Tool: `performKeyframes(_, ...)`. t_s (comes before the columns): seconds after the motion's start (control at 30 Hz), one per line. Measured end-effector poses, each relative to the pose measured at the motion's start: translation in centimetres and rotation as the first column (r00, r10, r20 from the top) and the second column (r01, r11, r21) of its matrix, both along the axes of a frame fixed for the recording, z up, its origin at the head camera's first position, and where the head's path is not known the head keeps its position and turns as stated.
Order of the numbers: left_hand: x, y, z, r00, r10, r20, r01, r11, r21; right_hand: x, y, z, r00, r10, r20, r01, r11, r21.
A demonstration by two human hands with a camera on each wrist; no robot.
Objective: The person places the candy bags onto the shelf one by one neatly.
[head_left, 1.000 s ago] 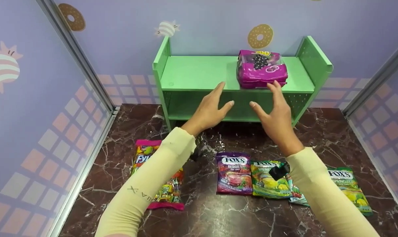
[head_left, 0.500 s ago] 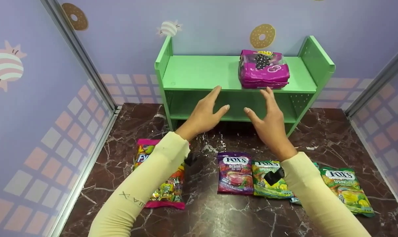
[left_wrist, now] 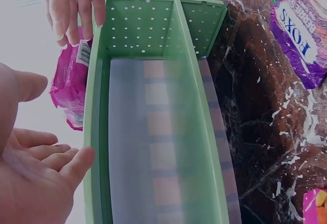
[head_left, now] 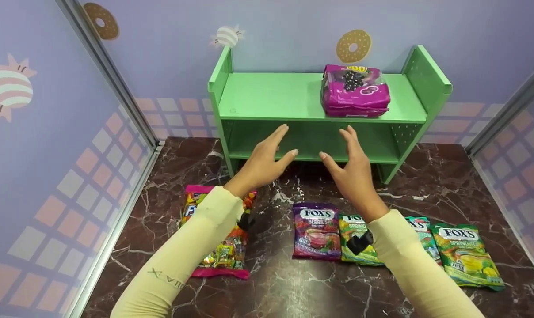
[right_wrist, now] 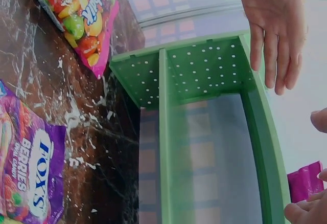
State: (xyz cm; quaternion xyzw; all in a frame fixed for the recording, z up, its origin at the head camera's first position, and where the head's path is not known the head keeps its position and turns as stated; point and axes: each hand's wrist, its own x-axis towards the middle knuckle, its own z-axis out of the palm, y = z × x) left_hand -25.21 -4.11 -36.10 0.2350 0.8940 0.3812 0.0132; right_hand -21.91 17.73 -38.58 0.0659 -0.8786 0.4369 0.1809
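On the top board of a green shelf point(head_left: 271, 95), right of its middle, lies a purple candy bag point(head_left: 355, 99) with a blackberry picture. In front of the shelf hangs my left hand point(head_left: 262, 163), fingers extended and thumb apart, holding nothing. Facing it, my right hand point(head_left: 353, 174) is likewise empty, with its fingers spread from the thumb. A gap separates the two hands. Both are apart from the purple bag, which shows behind the fingers in the left wrist view point(left_wrist: 71, 81). The shelf's lower level is partly hidden behind the hands.
On the dark marbled floor point(head_left: 284, 291) lie a purple Fox's Berries bag point(head_left: 316, 234), a green Fox's bag point(head_left: 468, 256), and other Fox's bags partly under my right sleeve. A colourful pink-edged candy bag point(head_left: 225, 260) lies left, partly behind my left sleeve. Patterned walls point(head_left: 50, 132) enclose the sides.
Both hands have drawn back and down from the top board's front edge, towards me. They have also shifted slightly left. The purple candy bag stays in place on the shelf.
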Motion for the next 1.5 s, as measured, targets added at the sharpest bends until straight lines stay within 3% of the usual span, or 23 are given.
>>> performKeyframes(0.97,1.9,-5.6,-3.1,0.991,0.085,0.106,-0.093,0.993,0.073,0.2,-2.7,-3.3,0.985,0.057,0.166,-0.051,0.998,-0.042)
performKeyframes(1.5,2.7,-8.3,-4.7,0.986,0.128,0.112,-0.14,0.984,0.107,0.2,-4.1,-4.9,0.974,0.074,0.215,-0.06,0.996,-0.069)
